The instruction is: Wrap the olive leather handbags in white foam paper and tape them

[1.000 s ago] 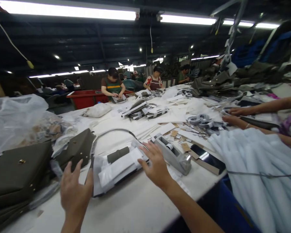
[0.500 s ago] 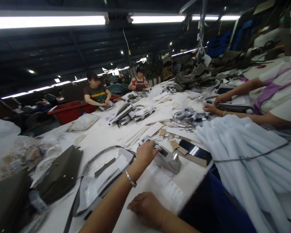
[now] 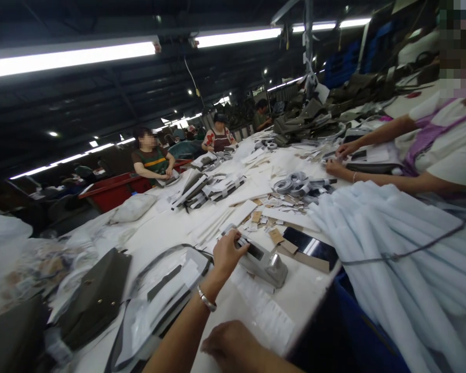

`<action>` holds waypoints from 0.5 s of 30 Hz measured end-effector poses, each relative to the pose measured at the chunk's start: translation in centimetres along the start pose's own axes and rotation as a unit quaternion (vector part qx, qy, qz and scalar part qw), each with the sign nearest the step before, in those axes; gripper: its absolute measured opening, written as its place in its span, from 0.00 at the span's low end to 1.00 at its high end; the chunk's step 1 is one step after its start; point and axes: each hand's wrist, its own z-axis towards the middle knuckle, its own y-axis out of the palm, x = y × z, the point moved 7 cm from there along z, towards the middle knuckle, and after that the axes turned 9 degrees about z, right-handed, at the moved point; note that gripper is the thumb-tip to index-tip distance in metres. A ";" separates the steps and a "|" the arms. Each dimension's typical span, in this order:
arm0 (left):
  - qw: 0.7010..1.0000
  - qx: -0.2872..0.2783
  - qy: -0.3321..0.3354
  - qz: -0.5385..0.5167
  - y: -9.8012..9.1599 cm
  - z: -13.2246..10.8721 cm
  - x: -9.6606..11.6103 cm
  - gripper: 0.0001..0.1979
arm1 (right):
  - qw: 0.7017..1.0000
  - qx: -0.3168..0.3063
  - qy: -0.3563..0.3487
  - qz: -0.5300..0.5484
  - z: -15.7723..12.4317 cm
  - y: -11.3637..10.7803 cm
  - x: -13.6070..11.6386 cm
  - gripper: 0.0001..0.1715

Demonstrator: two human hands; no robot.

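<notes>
Clamping left hand [image 3: 227,254] on dispenser [image 3: 270,269], likely to steady it, and holding right hand [image 3: 233,339] low, near side of table [image 3: 308,295], too blurred to tell clenched or spread.

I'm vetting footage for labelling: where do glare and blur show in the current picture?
Head view: ceiling lights blown white, a glare streak on the phone; also head view: right hand dark and soft, bag at bottom left blurred.

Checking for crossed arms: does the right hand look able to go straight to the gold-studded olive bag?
Probably not: the left forearm crosses between the right hand and the gold-studded olive bag.
</notes>
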 end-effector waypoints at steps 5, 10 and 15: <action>1.000 0.013 0.009 -0.017 0.4 -0.1 0.7 0.14 | 0.999 -0.022 0.032 0.008 0.4 -0.5 -0.3 0.17; 0.998 -0.026 0.002 -0.061 0.4 2.0 0.1 0.15 | 0.998 -0.033 0.043 0.017 0.5 -0.6 -0.4 0.16; 0.985 -0.105 0.029 -0.131 1.3 3.2 -1.4 0.15 | 0.997 -0.013 0.062 0.051 0.2 -1.1 -0.4 0.16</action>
